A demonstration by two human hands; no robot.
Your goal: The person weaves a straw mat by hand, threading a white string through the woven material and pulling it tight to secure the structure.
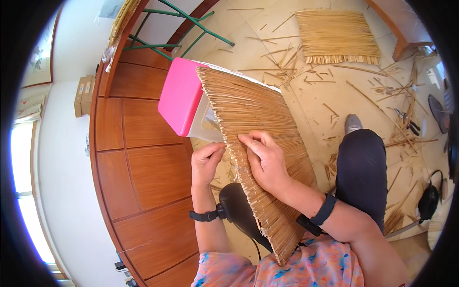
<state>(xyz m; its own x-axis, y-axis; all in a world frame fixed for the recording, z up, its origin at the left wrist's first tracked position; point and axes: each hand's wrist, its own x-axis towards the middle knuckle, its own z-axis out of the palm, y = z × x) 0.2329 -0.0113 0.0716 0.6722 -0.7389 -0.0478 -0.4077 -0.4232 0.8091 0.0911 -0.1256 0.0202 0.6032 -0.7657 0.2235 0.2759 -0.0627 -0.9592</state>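
Observation:
A woven reed mat (267,115) slants across my lap, its top resting against a pink-lidded plastic box (181,95) with a translucent body. My left hand (208,162) is closed in a pinch at the mat's tied left edge; what is between the fingertips is too small to make out. My right hand (263,160) lies on the mat's face beside that edge, thumb and forefinger gripping the reeds opposite my left hand.
A second reed mat (337,36) lies on the tiled floor among scattered reed pieces, with pliers (412,125) at the right. A wooden panelled piece (150,177) stands left, below green metal legs (201,26). My bent knee (361,167) is right of the mat.

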